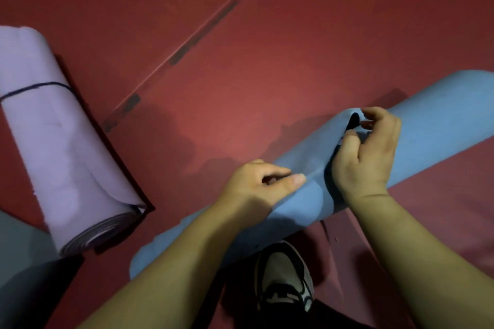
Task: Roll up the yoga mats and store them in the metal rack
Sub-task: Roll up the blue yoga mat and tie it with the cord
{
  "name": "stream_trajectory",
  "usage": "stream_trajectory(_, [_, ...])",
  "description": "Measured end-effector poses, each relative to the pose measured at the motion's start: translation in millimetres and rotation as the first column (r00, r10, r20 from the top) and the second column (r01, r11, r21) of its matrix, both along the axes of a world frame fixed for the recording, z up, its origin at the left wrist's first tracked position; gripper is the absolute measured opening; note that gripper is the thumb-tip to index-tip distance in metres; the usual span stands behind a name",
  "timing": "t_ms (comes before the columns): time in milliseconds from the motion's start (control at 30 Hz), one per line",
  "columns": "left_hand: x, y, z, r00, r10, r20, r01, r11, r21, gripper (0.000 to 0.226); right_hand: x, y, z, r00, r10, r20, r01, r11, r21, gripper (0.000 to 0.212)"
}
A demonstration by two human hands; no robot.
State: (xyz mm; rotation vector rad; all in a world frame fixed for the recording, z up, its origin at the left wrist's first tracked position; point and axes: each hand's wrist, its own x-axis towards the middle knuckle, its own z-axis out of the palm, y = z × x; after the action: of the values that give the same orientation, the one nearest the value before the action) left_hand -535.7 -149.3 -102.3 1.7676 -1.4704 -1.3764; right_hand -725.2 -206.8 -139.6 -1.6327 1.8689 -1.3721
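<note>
A rolled blue yoga mat (438, 125) lies slanted across the red floor, from lower left to the right edge. My left hand (256, 184) grips its outer flap near the middle, thumb along the edge. My right hand (366, 152) pinches a dark strap (352, 121) that goes round the blue roll, fingers curled. A rolled lilac yoga mat (53, 141) lies at the left, tied round with a thin dark cord (34, 87). The metal rack is not in view.
The red floor mats (267, 48) have a seam running diagonally from the top middle down to the left. My shoe (284, 275) stands just below the blue roll. A grey surface (18, 243) shows at the lower left.
</note>
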Motion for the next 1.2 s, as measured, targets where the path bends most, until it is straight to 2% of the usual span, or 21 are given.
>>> stream_trajectory(33, [-1.2, -1.0, -2.3, 0.998, 0.032, -0.047, -0.029, 0.998, 0.064, 0.065, -0.3, 1.4, 1.8, 1.000, 0.005, 0.005, -0.005, 1.000, 0.009, 0.038])
stream_trajectory(67, [-2.4, -2.9, -5.6, 0.997, 0.056, -0.059, -0.050, 0.993, 0.110, 0.060, -0.1, 2.0, 4.2, 1.000, 0.003, 0.022, -0.004, 1.000, 0.023, 0.038])
stream_trajectory(133, [-3.2, -6.3, -14.5, 0.998, 0.032, 0.045, -0.035, 0.996, 0.078, 0.029, 1.7, 2.2, 9.6, 0.998, -0.018, 0.062, 0.014, 0.997, 0.070, 0.036])
stream_trajectory(167, [-3.1, -7.7, -17.7, 0.992, -0.001, 0.129, -0.004, 0.999, 0.044, 0.024, 1.4, 2.6, 12.4, 0.997, -0.025, 0.073, 0.018, 0.995, 0.096, 0.036])
stream_trajectory(200, [-3.0, -8.5, -19.7, 0.978, -0.039, 0.203, 0.032, 0.999, 0.041, 0.031, -1.3, 3.0, 13.6, 0.997, -0.033, 0.068, 0.024, 0.993, 0.117, 0.038])
stream_trajectory(267, [-2.5, -9.6, -18.7, 0.942, -0.139, 0.306, 0.113, 0.988, 0.101, 0.062, -13.1, 6.7, 10.7, 0.995, -0.091, -0.034, 0.095, 0.984, 0.149, 0.049])
stream_trajectory(333, [-2.0, -10.0, -16.1, 0.931, -0.220, 0.292, 0.174, 0.969, 0.176, 0.093, -31.0, 11.1, 7.3, 0.961, -0.211, -0.177, 0.249, 0.940, 0.233, 0.074])
stream_trajectory(400, [-2.1, -11.6, -17.1, 0.934, -0.258, 0.247, 0.203, 0.953, 0.225, 0.103, -47.7, 15.8, 9.1, 0.917, -0.345, -0.199, 0.397, 0.830, 0.392, 0.100])
stream_trajectory(467, [-2.5, -13.2, -20.3, 0.933, -0.276, 0.229, 0.217, 0.943, 0.254, 0.105, -57.0, 18.7, 9.5, 0.892, -0.437, -0.119, 0.427, 0.725, 0.540, 0.117])
stream_trajectory(500, [-3.2, -13.5, -20.9, 0.935, -0.276, 0.224, 0.217, 0.942, 0.257, 0.105, -57.3, 19.8, 10.1, 0.879, -0.476, -0.027, 0.394, 0.694, 0.602, 0.123])
stream_trajectory(567, [-5.0, -12.7, -21.4, 0.941, -0.269, 0.204, 0.214, 0.943, 0.256, 0.104, -51.0, 20.4, 11.2, 0.829, -0.527, 0.187, 0.273, 0.673, 0.687, 0.133])
stream_trajectory(667, [-3.8, -8.8, -19.2, 0.949, -0.260, 0.177, 0.212, 0.945, 0.248, 0.109, -38.3, 20.3, 10.0, 0.800, -0.523, 0.295, 0.188, 0.684, 0.705, 0.139])
stream_trajectory(833, [7.5, 2.8, -4.8, 0.928, -0.227, 0.294, 0.174, 0.965, 0.198, 0.120, -5.1, 8.8, 13.8, 0.803, -0.441, 0.401, 0.096, 0.759, 0.643, 0.147])
stream_trajectory(967, [27.7, 39.4, 12.2, 0.927, -0.042, 0.372, 0.001, 0.994, 0.111, 0.119, 59.4, -4.1, 40.4, 0.868, -0.173, 0.466, -0.153, 0.800, 0.581, 0.148])
stream_trajectory(1133, [73.8, 101.5, 43.6, 0.913, 0.260, 0.315, -0.278, 0.961, 0.011, 0.117, 134.6, 7.4, 78.8, 0.846, 0.107, 0.522, -0.432, 0.711, 0.555, 0.149])
stream_trajectory(1200, [91.6, 123.2, 55.4, 0.889, 0.353, 0.293, -0.355, 0.934, -0.049, 0.128, 162.2, 17.6, 96.8, 0.830, 0.217, 0.514, -0.507, 0.678, 0.533, 0.150])
